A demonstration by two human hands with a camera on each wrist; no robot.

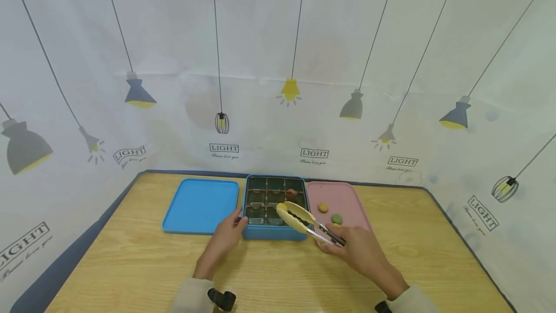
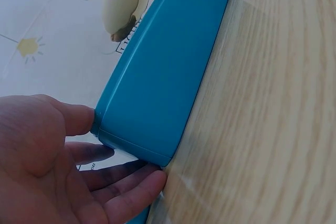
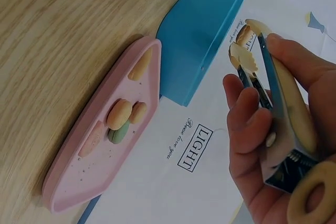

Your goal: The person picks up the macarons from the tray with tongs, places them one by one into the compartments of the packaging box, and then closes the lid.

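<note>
My right hand holds a pair of tongs with cream-yellow tips and metal arms, over the front right of a blue box. A brown piece shows between the tong tips in the right wrist view. Inside the box is a dark divided insert, and a reddish piece lies in a right-hand compartment. At the box's left side is my left hand, its thumb touching the rim at the front corner and its loosely extended fingers against the side wall.
Right of the box lies a pink tray bearing several macarons, among them a green one and a yellowish one. A blue lid or tray lies flat on the left. Behind the wooden table hangs a lamp-printed backdrop.
</note>
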